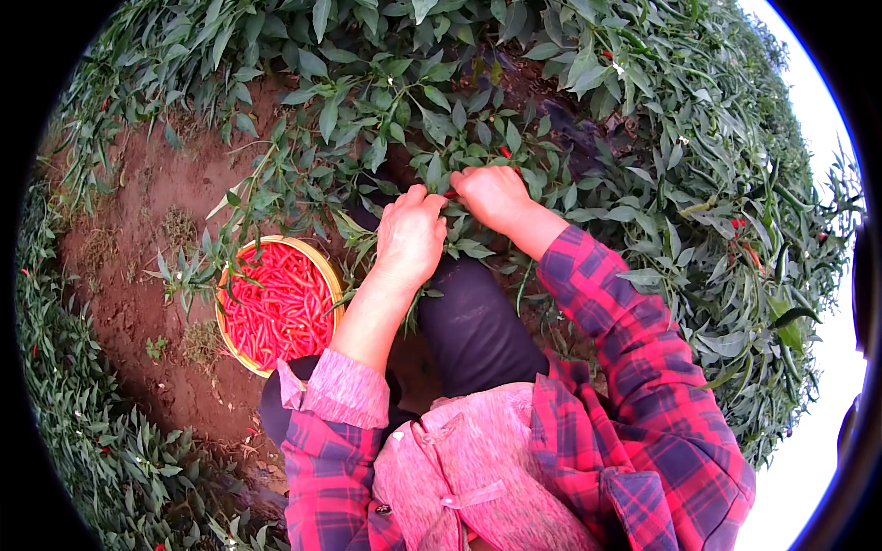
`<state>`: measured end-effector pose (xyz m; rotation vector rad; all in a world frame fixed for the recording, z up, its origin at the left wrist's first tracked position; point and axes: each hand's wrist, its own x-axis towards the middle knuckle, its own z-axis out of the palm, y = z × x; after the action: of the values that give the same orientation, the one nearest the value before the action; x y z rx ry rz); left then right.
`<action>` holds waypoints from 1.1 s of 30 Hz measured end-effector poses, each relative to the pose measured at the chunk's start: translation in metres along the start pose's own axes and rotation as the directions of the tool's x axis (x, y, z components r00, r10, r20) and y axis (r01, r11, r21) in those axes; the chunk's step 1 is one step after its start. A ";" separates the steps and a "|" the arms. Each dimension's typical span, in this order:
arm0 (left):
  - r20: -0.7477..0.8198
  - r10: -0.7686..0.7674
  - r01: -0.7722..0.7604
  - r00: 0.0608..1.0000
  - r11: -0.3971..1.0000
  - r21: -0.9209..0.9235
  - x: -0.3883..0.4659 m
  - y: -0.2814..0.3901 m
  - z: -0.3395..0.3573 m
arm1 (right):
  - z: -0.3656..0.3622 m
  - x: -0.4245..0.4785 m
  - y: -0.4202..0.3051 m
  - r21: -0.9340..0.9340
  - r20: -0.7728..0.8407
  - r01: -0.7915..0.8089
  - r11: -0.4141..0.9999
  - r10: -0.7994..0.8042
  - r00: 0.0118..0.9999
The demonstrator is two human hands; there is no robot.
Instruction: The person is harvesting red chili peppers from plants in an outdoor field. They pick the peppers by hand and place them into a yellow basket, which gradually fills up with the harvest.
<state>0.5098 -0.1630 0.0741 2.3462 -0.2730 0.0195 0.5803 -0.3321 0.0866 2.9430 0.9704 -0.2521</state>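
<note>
My right hand (493,196) is curled among the leaves of a chili pepper plant (386,124), with the end of a red chili pepper (450,195) showing at its fingertips. Close beside it, my left hand (413,234) has its back turned up and its fingers bent into the foliage. Leaves and the hand itself hide what those fingers touch. Just past my right knuckles another red chili (506,151) shows between leaves. To the left of my left forearm, a round yellow-rimmed bucket (318,252) stands on the soil, holding many picked red chilies (279,306).
Bare reddish soil (158,179) runs between the rows on the left. Dense chili plants (689,172) with green and some red pods rise on the right, and another row (89,413) borders the lower left. My dark-trousered knee (475,317) is beneath my hands. Dark plastic mulch (572,127) shows under the plants.
</note>
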 end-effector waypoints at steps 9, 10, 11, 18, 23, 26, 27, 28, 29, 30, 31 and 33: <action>0.010 -0.016 0.016 1.000 1.000 0.003 -0.001 -0.001 -0.007 | 0.011 -0.004 0.017 0.226 -0.224 -0.233 0.946 0.283 0.933; 0.011 -0.013 0.013 1.000 1.000 0.001 -0.001 -0.002 -0.006 | 0.013 -0.007 0.021 0.275 -0.272 -0.228 0.934 0.303 0.913; 0.011 -0.009 0.009 1.000 1.000 0.002 -0.001 -0.005 -0.006 | 0.013 -0.009 0.021 0.325 -0.319 -0.218 0.920 0.324 0.891; 0.035 -0.100 0.102 0.994 0.993 -0.061 -0.001 -0.008 -0.004 | 0.016 -0.009 0.021 0.990 0.097 -0.131 0.045 0.446 0.890; 0.064 -0.129 0.135 0.990 0.986 -0.094 -0.004 -0.012 -0.001 | -0.021 -0.010 -0.005 0.941 0.261 -0.206 -0.267 0.191 0.946; -0.064 -0.191 0.169 0.979 0.951 -0.261 -0.008 -0.015 0.004 | -0.048 0.001 -0.046 0.954 0.249 -0.235 -0.188 0.055 0.967; -0.154 -0.245 0.153 0.957 0.880 -0.450 -0.006 -0.017 0.005 | -0.061 0.005 -0.070 0.980 0.176 -0.166 -0.108 0.094 0.980; -0.224 -0.279 0.123 0.934 0.839 -0.530 -0.007 -0.020 0.003 | -0.059 0.009 -0.078 0.993 0.109 -0.102 -0.064 0.122 0.987; -0.238 -0.290 0.117 0.927 0.826 -0.552 -0.007 -0.021 -0.005 | -0.057 0.013 -0.081 0.999 0.039 -0.038 -0.015 0.162 0.986; -0.252 -0.305 0.111 0.918 0.810 -0.576 -0.008 -0.019 -0.014 | -0.048 0.015 -0.077 0.999 0.032 -0.025 -0.041 0.184 0.982; -0.265 -0.318 0.103 0.910 0.794 -0.599 -0.011 -0.015 -0.023 | -0.039 0.017 -0.071 0.998 0.026 -0.012 -0.068 0.208 0.978; -0.262 -0.288 0.043 0.921 0.744 -0.667 -0.015 -0.011 -0.030 | -0.038 0.011 -0.063 0.999 0.045 -0.046 -0.002 0.226 0.973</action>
<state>0.4999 -0.1314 0.0865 1.6102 0.1109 0.2207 0.5574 -0.2716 0.1231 4.3811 0.4444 -1.3137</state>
